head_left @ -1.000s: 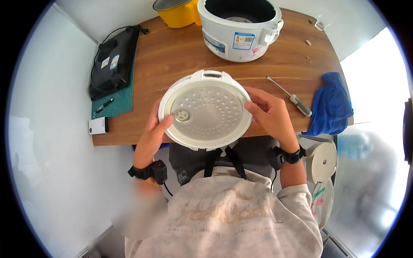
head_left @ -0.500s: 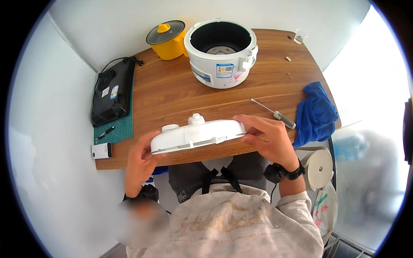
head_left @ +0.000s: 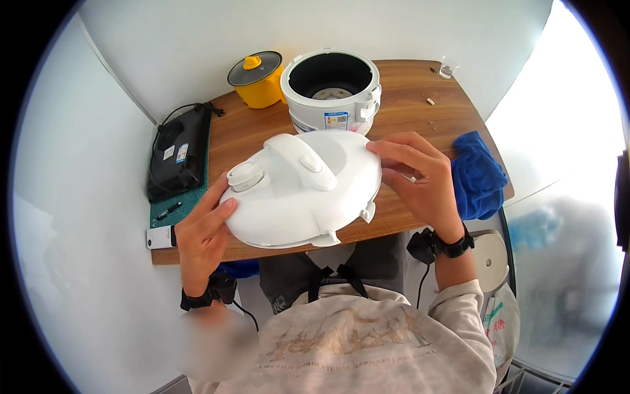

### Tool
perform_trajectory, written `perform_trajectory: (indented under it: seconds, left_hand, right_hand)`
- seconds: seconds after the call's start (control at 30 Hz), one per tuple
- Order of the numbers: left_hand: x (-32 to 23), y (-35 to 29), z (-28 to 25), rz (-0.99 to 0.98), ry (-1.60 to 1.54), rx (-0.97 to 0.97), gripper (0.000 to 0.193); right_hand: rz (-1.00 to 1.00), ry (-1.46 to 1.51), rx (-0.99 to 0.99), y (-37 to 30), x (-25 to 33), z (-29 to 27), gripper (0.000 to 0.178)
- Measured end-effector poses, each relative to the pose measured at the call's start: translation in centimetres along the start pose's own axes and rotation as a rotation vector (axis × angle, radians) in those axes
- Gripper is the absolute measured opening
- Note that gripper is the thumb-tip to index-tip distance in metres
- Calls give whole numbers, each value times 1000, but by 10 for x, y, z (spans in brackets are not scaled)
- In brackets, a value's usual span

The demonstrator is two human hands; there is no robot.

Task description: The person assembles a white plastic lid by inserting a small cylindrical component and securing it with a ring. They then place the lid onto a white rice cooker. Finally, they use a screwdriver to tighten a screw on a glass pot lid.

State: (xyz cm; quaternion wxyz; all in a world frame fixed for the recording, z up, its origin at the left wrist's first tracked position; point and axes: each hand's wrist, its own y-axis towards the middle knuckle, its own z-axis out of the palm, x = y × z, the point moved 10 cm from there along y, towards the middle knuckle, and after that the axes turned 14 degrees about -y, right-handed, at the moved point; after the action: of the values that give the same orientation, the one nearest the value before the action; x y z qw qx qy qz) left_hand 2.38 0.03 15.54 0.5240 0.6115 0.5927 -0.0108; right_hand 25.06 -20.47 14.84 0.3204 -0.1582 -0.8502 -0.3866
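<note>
White lid (head_left: pixel 298 203) is up in the air over the near part of the counter (head_left: pixel 407 92), outer face up and tilted, just this side of the open cooker body (head_left: pixel 305 115). Both hands have it: L hand (head_left: pixel 205 236) pinches the rim by the round vent cap (head_left: pixel 245 177), thumb on top; R hand (head_left: pixel 423 180) grips the opp. rim, thumb underneath. Nobody's on the arched handle (head_left: pixel 302 161).

Main risk, imo: a drop. Rim looks smooth & it's fingertip grip only, so if one side slips, lid swings down, maybe onto counter edge or lap. Prob. worst for the small tabs (head_left: pixel 329 239) along the near edge, b/c they stick out & could snap. Vent cap might pop loose too if L fingers push it. Swung fwd too far, lid could knock the body; blue cloth (head_left: pixel 479 177) is well clear, R side.
</note>
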Motion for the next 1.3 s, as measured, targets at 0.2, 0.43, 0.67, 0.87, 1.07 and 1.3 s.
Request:
perform_trajectory:
  seconds: [0.2,0.43,0.67,0.87,1.07,1.3]
  left_hand:
    - [-29,11,2,176,105,-32,38]
    - [-48,28,34,263,214,42,47]
    - [-18,106,56,340,266,79,49]
    - [66,178,75,110,23,98,54]
    - [104,190,102,117,169,181,58]
    - [129,186,107,41,99,207,59]
  right_hand:
    - [71,174,-38,5,0,-6,38]
    - [132,376,49,5,-14,-25,35]
    - [33,205,33,68,-47,-39,46]
    - [131,130,57,144,-114,-25,36]
    - [148,190,135,160,-169,1,31]
    - [150,198,186,164,-187,18,34]
